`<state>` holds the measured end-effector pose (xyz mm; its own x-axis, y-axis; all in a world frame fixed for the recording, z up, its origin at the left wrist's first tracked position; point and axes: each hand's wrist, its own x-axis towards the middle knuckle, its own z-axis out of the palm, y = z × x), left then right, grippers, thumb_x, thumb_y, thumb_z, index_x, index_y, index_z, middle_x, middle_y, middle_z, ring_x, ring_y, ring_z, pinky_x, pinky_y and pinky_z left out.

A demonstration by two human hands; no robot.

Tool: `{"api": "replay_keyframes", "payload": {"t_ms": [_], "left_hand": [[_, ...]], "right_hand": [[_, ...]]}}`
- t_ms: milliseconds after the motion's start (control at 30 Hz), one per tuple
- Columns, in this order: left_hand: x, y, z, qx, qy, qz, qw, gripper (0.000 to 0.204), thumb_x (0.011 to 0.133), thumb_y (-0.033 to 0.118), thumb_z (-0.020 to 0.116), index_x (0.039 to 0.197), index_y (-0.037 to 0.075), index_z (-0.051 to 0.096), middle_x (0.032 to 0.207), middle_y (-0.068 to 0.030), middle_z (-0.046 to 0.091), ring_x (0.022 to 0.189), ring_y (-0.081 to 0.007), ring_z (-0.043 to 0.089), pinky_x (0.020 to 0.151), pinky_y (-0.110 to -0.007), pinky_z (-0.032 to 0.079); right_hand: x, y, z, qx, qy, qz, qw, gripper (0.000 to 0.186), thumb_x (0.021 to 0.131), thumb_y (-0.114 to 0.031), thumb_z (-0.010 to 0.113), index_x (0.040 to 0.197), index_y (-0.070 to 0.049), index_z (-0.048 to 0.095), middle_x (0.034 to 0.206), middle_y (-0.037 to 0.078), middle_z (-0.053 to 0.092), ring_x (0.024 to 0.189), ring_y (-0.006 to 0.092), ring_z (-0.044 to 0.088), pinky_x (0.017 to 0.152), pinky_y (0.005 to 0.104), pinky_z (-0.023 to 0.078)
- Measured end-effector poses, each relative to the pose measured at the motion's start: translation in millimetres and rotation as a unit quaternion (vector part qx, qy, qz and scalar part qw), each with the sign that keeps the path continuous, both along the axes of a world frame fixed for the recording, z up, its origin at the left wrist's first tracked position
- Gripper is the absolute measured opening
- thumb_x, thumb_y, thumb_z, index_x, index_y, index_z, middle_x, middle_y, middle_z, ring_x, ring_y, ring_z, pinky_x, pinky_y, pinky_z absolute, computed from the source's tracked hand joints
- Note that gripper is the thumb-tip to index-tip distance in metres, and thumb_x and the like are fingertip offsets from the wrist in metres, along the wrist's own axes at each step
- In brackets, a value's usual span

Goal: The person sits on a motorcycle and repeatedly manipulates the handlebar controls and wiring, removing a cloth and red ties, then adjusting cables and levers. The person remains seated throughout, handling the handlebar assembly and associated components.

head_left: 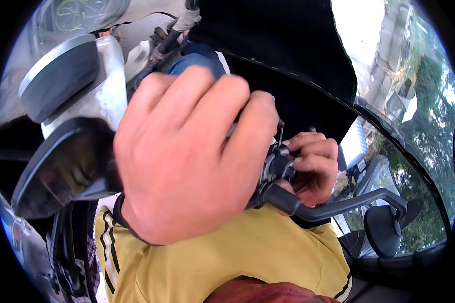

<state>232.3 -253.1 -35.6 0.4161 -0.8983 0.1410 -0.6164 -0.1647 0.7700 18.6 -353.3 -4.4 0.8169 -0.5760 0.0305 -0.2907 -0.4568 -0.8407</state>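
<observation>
My left hand [182, 156] fills the middle of the view, its back toward me and its fingers curled closed. Whatever those fingers hold is hidden behind them. Just to the right, a black handlebar fitting [279, 165] with a round knob shows past its edge. Curled fingers of my right hand [314, 166] grip the fitting's right side, with the thumb beneath. A thin metal piece [280, 134] stands up at the fitting's top, between the two hands. From the fitting's lower side, a black mirror stem [346, 204] runs right to a dark round mirror [382, 231].
A large black mirror housing [60, 174] lies left of my left hand. Above it is a grey silver-rimmed housing [60, 76]. A bar with wrapped tape [187, 21] and a black sheet [273, 35] are beyond. A clear windshield [419, 151] curves along the right.
</observation>
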Motion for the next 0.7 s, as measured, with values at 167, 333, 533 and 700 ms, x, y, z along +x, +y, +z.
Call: {"api": "replay_keyframes", "payload": {"t_ms": [167,333,533,700], "left_hand": [[5,7,-1,-0.031,0.028,-0.005,0.999,0.034,0.072,0.012,0.085,0.102,-0.001,0.078,0.08,-0.0097,0.069,0.064,-0.0252,0.06,0.06,-0.037,0.04],[3,6,-3,-0.021,0.057,-0.006,0.998,0.025,0.084,0.014,0.081,0.101,-0.005,0.077,0.073,-0.0115,0.065,0.059,-0.025,0.056,0.058,-0.038,0.039],[5,13,0,-0.036,0.045,-0.043,0.997,0.026,0.091,0.02,0.079,0.099,-0.004,0.075,0.074,-0.0105,0.062,0.059,-0.0251,0.055,0.059,-0.043,0.04],[9,19,0,-0.033,0.086,-0.038,0.995,0.025,0.088,0.019,0.074,0.097,-0.003,0.072,0.073,-0.0109,0.061,0.059,-0.024,0.052,0.06,-0.041,0.04]], "right_hand": [[-4,4,-7,-0.047,-0.046,-0.012,0.998,0.05,0.067,-0.014,0.093,0.104,-0.002,0.062,0.092,0.011,0.053,0.083,0.0297,0.068,0.07,0.0389,0.054],[-2,6,-15,-0.069,-0.068,-0.054,0.994,0.047,0.065,-0.017,0.089,0.102,-0.001,0.063,0.088,0.009,0.052,0.076,0.0291,0.068,0.064,0.0367,0.051],[-2,8,-16,-0.089,-0.074,-0.079,0.99,0.043,0.068,-0.022,0.087,0.099,-0.001,0.066,0.086,0.008,0.053,0.073,0.0289,0.069,0.06,0.0369,0.048],[2,9,-14,-0.078,-0.054,-0.079,0.992,0.042,0.071,-0.023,0.087,0.102,-0.002,0.067,0.088,0.009,0.054,0.077,0.0295,0.07,0.064,0.0394,0.05]]}}
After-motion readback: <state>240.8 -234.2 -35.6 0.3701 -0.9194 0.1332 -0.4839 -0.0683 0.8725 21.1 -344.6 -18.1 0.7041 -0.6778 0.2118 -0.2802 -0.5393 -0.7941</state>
